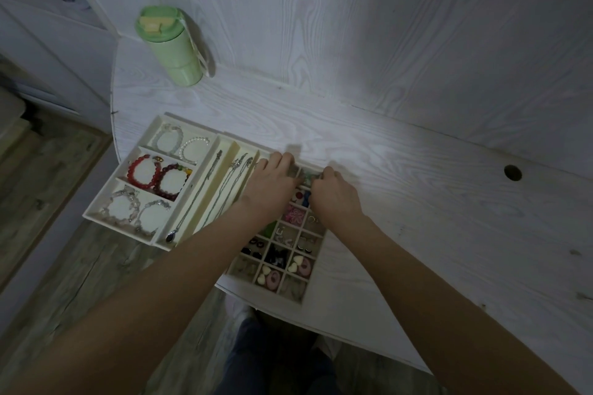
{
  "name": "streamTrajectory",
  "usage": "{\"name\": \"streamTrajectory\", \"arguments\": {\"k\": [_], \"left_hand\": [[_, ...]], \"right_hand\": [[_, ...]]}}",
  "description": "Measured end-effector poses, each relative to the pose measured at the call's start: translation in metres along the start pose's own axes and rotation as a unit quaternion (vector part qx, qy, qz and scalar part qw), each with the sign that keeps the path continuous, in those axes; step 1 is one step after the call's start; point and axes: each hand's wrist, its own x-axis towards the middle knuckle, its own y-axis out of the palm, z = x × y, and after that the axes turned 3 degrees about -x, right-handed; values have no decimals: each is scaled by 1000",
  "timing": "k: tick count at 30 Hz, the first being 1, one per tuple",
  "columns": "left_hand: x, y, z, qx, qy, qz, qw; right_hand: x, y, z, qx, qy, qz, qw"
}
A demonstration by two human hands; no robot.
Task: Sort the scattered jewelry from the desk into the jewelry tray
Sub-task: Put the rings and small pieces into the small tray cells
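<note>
Both hands are working over the far end of the jewelry tray [96, 213], which is sitting on the white desk [417, 202]. Left hand [272, 179] is reaching into the far grid cells with fingers curled, contents hidden, so grip is unclear. Right hand [333, 192] is pinching a small greenish piece [308, 177] over those cells. Green bottle [171, 45] is standing well beyond the tray.

Matt white wood-grain desk [401, 170] — glossy (plastic-looking) green bottle [173, 48].
</note>
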Motion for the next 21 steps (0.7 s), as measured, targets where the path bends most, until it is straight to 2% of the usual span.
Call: {"name": "streamTrajectory", "arguments": {"k": [7,11,13,17,21], "left_hand": [[-4,-3,0,-19,-6,13,1000],[-8,-5,0,-52,-18,28,998],[-10,-9,-4,-78,-25,26,996],[-10,-24,-23,-185,-44,25,981],[-2,-34,-62,-214,-15,6,977]], "right_hand": [[-4,3,-1,89,45,-2,995],[-6,5,-1,144,42,-1,989],[-10,2,-8,234,45,-10,971],[-37,-13,-44,413,122,-63,900],[-76,-5,-87,400,157,-96,898]]}}
